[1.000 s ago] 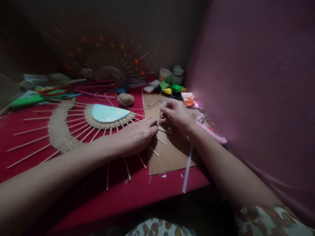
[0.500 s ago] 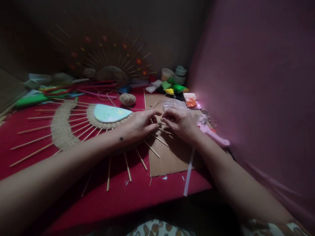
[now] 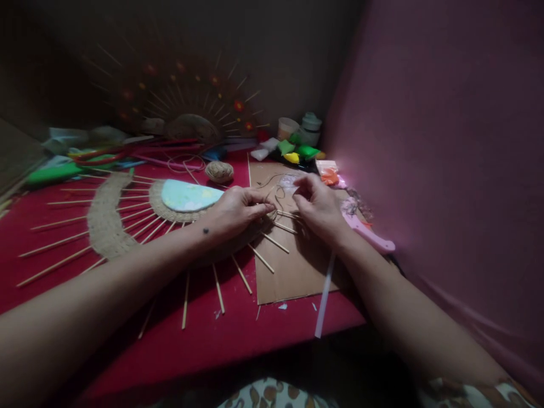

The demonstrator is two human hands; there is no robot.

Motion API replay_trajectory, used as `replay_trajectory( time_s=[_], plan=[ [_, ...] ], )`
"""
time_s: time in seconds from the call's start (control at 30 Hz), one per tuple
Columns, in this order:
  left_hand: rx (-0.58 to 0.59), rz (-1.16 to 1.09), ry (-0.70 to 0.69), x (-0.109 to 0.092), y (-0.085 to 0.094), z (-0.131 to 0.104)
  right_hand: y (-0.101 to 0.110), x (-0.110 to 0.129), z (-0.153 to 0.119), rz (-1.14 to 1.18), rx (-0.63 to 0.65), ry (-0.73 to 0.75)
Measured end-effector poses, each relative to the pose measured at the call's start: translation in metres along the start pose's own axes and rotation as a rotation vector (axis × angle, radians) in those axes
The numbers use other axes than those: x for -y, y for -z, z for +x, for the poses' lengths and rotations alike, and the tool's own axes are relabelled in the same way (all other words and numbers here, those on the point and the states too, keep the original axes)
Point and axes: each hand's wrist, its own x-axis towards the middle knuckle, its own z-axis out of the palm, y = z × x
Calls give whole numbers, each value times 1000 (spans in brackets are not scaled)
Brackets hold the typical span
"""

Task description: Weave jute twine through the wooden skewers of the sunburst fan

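A half-round woven piece [image 3: 114,218] with wooden sticks fanning out lies on the red cloth, a pale blue patterned half disc [image 3: 191,195] at its centre. My left hand [image 3: 242,209] pinches the right end of the weave, where sticks reach over the cardboard. Just right of it, my right hand [image 3: 317,204] is raised with thumb and forefinger curled near each other; what they hold, if anything, is too small to make out. Thin twine [image 3: 279,192] loops between the hands. A ball of twine [image 3: 219,171] sits behind my left hand.
Cardboard [image 3: 272,283] lies under the hands. A pink glue gun [image 3: 369,233] and a translucent stick [image 3: 325,297] are at the right. Behind stand a cup [image 3: 288,128], coloured packets [image 3: 308,152], scissors [image 3: 102,156] and another stick fan [image 3: 195,122].
My right hand has moved slightly up and right, away from my left hand, and a loop of twine now shows between them. My left fingers have closed on the woven edge.
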Motion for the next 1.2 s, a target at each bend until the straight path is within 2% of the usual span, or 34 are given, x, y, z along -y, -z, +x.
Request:
replay_trajectory(
  time_s=[0.1, 0.17, 0.3, 0.43, 0.57, 0.7, 0.83, 0.97, 1.07, 1.2],
  plan=[
    [-58, 18, -38, -8, 4, -5, -2, 3, 1, -116, 258, 40],
    [-78, -3, -31, -12, 5, -9, -4, 8, 0, -124, 331, 71],
    [-71, -68, 15, -16, 2, -13, -4, 11, 2, -107, 351, 16],
    [-4, -139, 61, -16, -3, -17, -1, 10, 9, -66, 382, -75],
    [46, -136, 105, -17, -8, -20, 4, 17, 19, -106, 501, -119],
    [155, -179, 116, -15, -9, -19, 3, 23, 26, -212, 632, -190],
    [174, -165, 125, -17, -8, -18, -1, 25, 27, -301, 660, -168],
    [196, -154, 154, -24, -12, -22, 3, 30, 27, -286, 687, -166],
    [186, -156, 81, -29, -21, -30, 9, 35, 26, -267, 697, -217],
    [161, 18, -103, -36, -33, -44, 11, 36, 25, -237, 701, -243]
  ],
)
